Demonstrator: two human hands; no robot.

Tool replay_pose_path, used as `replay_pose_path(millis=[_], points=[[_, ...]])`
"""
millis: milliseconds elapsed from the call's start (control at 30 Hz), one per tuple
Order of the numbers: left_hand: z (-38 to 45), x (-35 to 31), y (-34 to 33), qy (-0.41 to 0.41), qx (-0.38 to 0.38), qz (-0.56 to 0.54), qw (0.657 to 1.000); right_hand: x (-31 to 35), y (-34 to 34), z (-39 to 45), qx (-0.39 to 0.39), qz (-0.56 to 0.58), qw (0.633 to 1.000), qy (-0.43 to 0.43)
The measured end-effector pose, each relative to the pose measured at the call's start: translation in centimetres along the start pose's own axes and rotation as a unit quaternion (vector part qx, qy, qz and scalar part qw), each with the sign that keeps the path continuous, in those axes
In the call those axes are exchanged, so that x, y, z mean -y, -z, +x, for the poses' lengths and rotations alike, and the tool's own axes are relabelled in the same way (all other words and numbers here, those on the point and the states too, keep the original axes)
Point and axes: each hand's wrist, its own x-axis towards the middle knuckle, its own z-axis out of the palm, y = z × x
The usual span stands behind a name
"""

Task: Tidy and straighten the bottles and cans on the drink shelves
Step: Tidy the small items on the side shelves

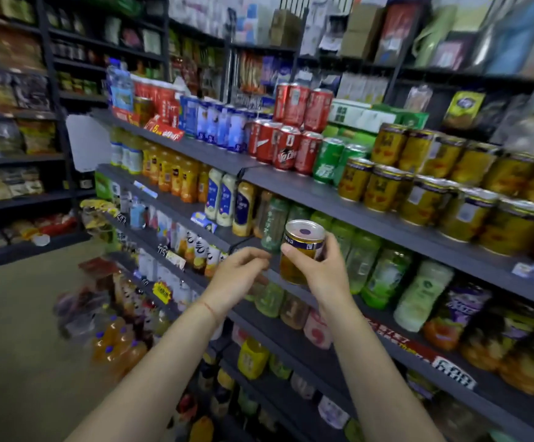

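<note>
Dark grey metal shelving (371, 199) running in tiers along the right, tilted in the wide view — price tags (455, 373) clipped to the edges. More dark racks (20, 161) on the left, packed with snack bags. Dull olive-grey floor (13, 330) between. Stacked cartons (359, 30) up top, blurred.

My right hand (318, 269) gripping a gold can (302, 250) upright, my left hand (238, 275) beside it — fingers loosely curled, drink shelves (371, 224) behind — cans, bottles.
</note>
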Motion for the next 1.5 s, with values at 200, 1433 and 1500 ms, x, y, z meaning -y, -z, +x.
replay_pose_path(millis=[200, 1433, 1500], points=[[0.5, -5.9, -7.8, -0.173, 0.058, 0.075, 0.98, 6.1, 8.1, 0.2, -0.026, -0.053, 0.991, 0.119], [9.6, -12.4, -32.2, -0.354, -0.077, 0.544, 0.757, 13.0, 31.9, 19.1, -0.138, -0.361, 0.901, 0.195], [9.9, -11.9, -31.8, -0.361, -0.073, 0.54, 0.757, 12.6, 31.5, 19.9, -0.14, -0.364, 0.903, 0.181]])
